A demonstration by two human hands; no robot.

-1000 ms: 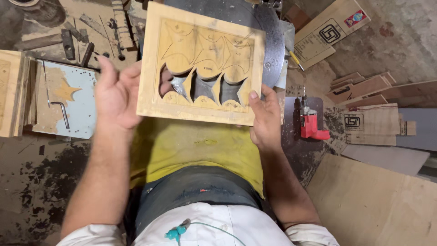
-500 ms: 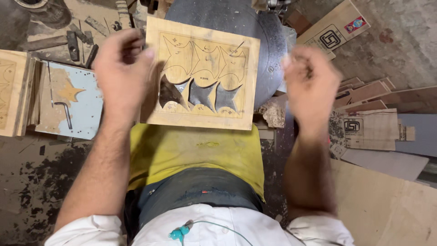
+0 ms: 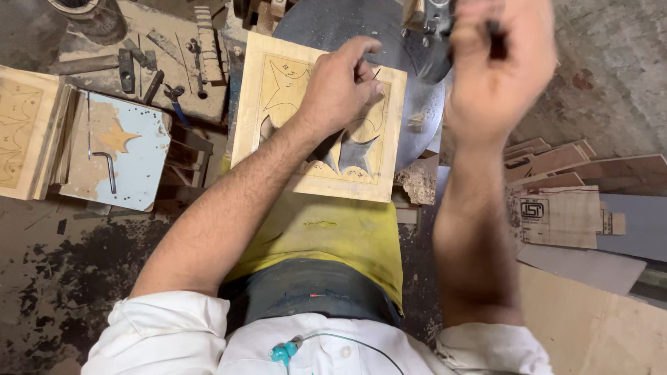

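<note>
- Wood panel (image 3: 316, 121) sits centre-top of frame on the round metal saw table (image 3: 333, 24).
- Left hand (image 3: 340, 87) presses flat on the panel, fingers curled, pinning it rather than gripping it.
- Right hand (image 3: 497, 62) raised at upper right, blurred; looks closed on something small and dark, can't tell what.
- Progress: star-shaped openings cut along the lower edge; pencilled pattern above uncut, so judged partway.

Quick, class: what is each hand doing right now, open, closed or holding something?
Left hand: fingers curled, pressing down on the wooden panel.
Right hand: raised near the saw, blurred; closed on something dark, but what cannot be told.
</note>
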